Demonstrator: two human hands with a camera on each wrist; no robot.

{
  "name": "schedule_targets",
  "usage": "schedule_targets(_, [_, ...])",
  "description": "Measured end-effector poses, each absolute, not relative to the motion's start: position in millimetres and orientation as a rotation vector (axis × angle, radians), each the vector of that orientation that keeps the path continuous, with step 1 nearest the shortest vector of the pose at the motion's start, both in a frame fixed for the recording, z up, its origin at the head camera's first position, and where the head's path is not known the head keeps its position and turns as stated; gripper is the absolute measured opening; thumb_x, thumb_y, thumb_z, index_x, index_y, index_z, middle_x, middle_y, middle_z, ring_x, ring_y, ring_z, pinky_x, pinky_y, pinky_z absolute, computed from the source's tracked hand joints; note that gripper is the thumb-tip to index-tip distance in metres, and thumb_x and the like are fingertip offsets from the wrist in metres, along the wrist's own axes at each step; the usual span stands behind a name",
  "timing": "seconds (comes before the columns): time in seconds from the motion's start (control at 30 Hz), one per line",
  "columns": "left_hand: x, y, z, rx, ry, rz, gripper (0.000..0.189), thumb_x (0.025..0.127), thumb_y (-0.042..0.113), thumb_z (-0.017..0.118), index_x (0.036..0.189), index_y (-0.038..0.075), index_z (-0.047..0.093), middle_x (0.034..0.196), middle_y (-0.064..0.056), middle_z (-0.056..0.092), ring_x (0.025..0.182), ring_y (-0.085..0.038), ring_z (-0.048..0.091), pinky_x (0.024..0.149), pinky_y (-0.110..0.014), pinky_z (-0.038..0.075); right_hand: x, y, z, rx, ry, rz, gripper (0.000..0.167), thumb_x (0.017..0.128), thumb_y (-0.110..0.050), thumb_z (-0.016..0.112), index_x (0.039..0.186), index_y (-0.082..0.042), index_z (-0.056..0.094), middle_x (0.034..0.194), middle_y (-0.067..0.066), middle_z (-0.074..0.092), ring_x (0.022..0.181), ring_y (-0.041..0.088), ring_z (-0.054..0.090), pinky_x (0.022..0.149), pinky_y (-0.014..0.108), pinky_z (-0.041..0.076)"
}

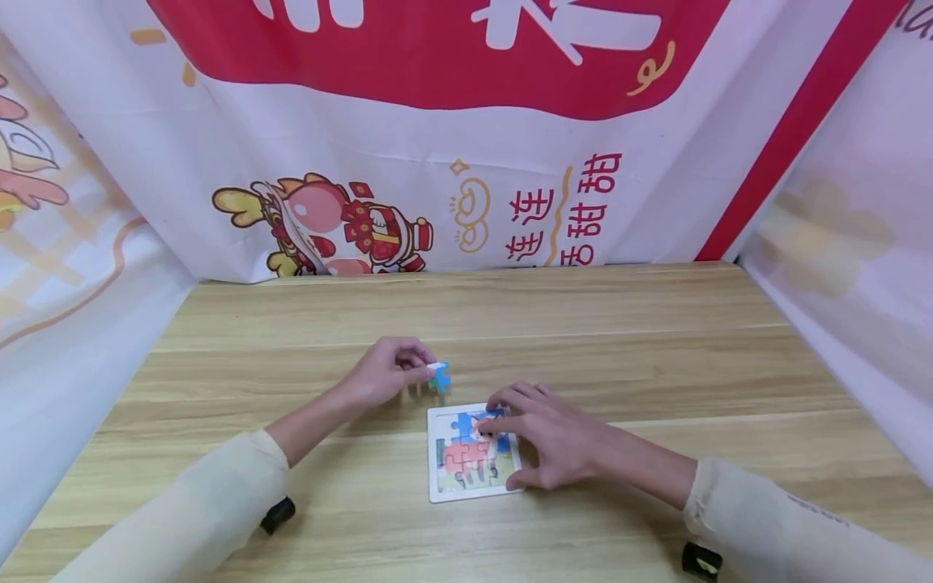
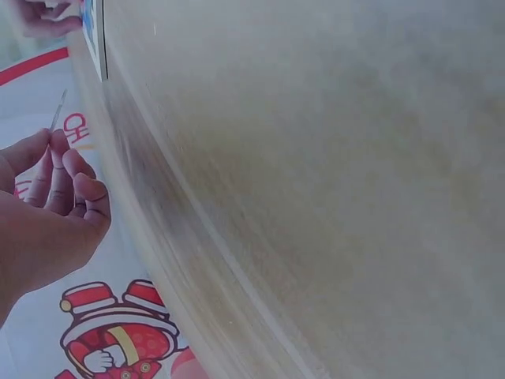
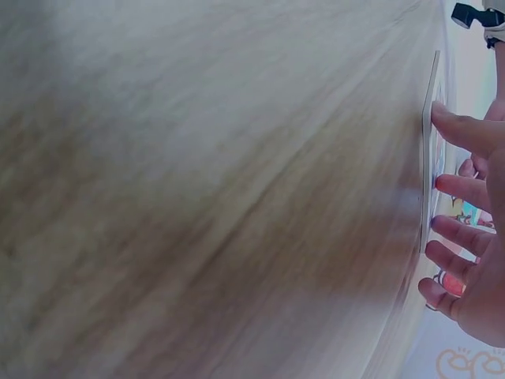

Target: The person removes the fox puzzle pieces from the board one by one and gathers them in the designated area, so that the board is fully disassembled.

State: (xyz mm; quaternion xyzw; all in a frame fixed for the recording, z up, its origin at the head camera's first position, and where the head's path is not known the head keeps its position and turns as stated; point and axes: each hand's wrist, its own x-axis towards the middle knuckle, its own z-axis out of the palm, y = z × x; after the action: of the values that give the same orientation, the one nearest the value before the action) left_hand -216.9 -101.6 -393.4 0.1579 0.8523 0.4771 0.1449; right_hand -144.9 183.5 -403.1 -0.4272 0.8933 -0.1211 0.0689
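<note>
A jigsaw board with a white frame (image 1: 433,465) lies on the table, partly filled with pieces of an animal picture in blue, pink and pale green. Beyond its upper left corner, my left hand (image 1: 385,374) pinches a blue and white puzzle piece (image 1: 440,378) between thumb and fingertips. Seen edge-on in the left wrist view, that piece (image 2: 59,109) looks thin. My right hand (image 1: 560,441) rests over the board's right side with its fingers spread. One finger touches the pieces near the animal's head, and the thumb is at the lower right of the frame.
The wood-grain table (image 1: 619,340) runs back to a printed cloth (image 1: 408,138) with red shapes and cartoon figures. Cloth also hangs at both sides. A black strap piece (image 1: 278,515) shows under the left sleeve, another (image 1: 702,560) under the right.
</note>
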Motion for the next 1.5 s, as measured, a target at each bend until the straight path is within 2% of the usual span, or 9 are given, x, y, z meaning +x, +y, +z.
schedule_targets(0.23, [-230.1, -103.3, -393.7, 0.442, 2.481, 1.406, 0.012, 0.099, 0.007, 0.07, 0.108, 0.001, 0.072, 0.093, -0.009, 0.07, 0.084, -0.02, 0.06, 0.071, -0.027, 0.049, -145.6, 185.0, -403.4, -1.253, 2.685, -0.388, 0.075, 0.08, -0.051, 0.085, 0.144, -0.02, 0.062, 0.148, 0.008, 0.051, 0.137, 0.026, 0.044, 0.112, 0.053, 0.038])
schedule_targets(1.03, [-279.2, -99.3, -397.9, 0.294, 2.502, 1.402, 0.016, 0.102, 0.01, 0.066, 0.115, 0.002, 0.071, 0.103, -0.015, 0.069, 0.09, -0.027, 0.06, 0.076, -0.034, 0.052, -146.0, 185.5, -405.6, -1.25, 2.696, -0.399, 0.074, 0.08, -0.053, 0.085, 0.143, -0.021, 0.064, 0.147, 0.007, 0.053, 0.135, 0.026, 0.045, 0.113, 0.055, 0.038])
schedule_targets(1.5, [-301.7, -100.7, -407.7, 0.205, 2.514, 1.383, 0.011, 0.1, 0.006, 0.068, 0.109, 0.0, 0.07, 0.101, -0.015, 0.068, 0.084, -0.024, 0.06, 0.07, -0.028, 0.052, -147.5, 185.2, -406.0, -1.243, 2.687, -0.423, 0.074, 0.081, -0.053, 0.084, 0.144, -0.022, 0.063, 0.148, 0.007, 0.052, 0.136, 0.026, 0.044, 0.113, 0.054, 0.037])
